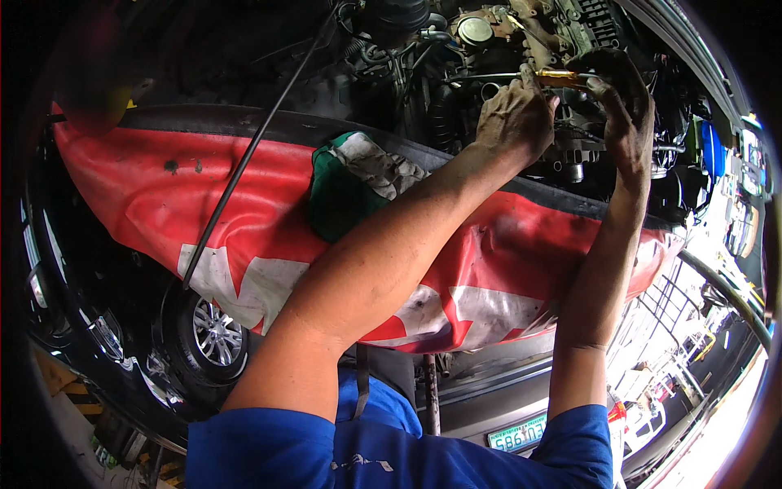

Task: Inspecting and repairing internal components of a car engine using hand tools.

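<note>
Over the engine (pixel 562 138), my left hand (pixel 515 121) closes on what looks like a screwdriver (pixel 560 78) with an orange-yellow handle. Its thin metal shaft points left. At the handle's right end, my right hand (pixel 626 114) is bent round with thumb and fingers closed on it; part of those fingers is in shadow. Below the left wrist, a dirty grey-white cloth (pixel 379 165) and a green cloth (pixel 342 200) lie on the red and white fender cover (pixel 269 183).
A thin dark rod (pixel 259 134) slants up across the left side. Round the engine run hoses and a pale round cap (pixel 475 31). A wheel (pixel 218 332) shows at lower left, and a vehicle with a plate (pixel 518 433) stands behind me.
</note>
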